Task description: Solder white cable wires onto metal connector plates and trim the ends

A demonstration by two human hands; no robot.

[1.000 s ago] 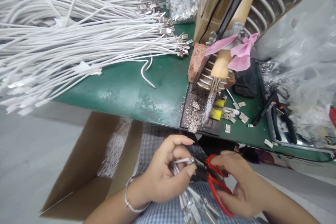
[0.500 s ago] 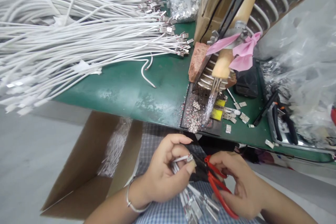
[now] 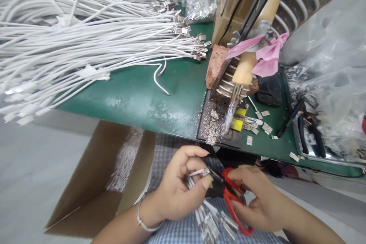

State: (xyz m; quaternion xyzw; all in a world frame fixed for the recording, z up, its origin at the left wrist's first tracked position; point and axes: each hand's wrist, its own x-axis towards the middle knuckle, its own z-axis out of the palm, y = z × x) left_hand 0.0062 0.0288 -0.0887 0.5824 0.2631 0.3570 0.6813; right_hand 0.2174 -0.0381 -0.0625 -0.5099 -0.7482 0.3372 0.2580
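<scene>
My left hand point(image 3: 183, 187) is closed around several white USB cables point(image 3: 194, 172), pinching one metal connector end point(image 3: 206, 171) between thumb and fingers. Other metal USB plugs point(image 3: 211, 228) hang below that hand over a blue checked cloth. My right hand point(image 3: 260, 198) grips red-handled scissors point(image 3: 233, 200), fingers in the loops. Their dark blades point left and reach the connector end at my left fingertips; whether they touch it I cannot tell.
Bundles of white cables point(image 3: 100, 45) lie on the green table point(image 3: 128, 99). A soldering iron point(image 3: 243, 69) with a pink tie stands above a solder-strewn dark plate point(image 3: 204, 122). Loose metal shells, pliers point(image 3: 311, 133) and plastic bags lie right. An open cardboard box point(image 3: 82, 183) stands lower left.
The scissors' red handles have drawn closer together as my right fingers squeeze. My left hand keeps the cables in nearly the same place.
</scene>
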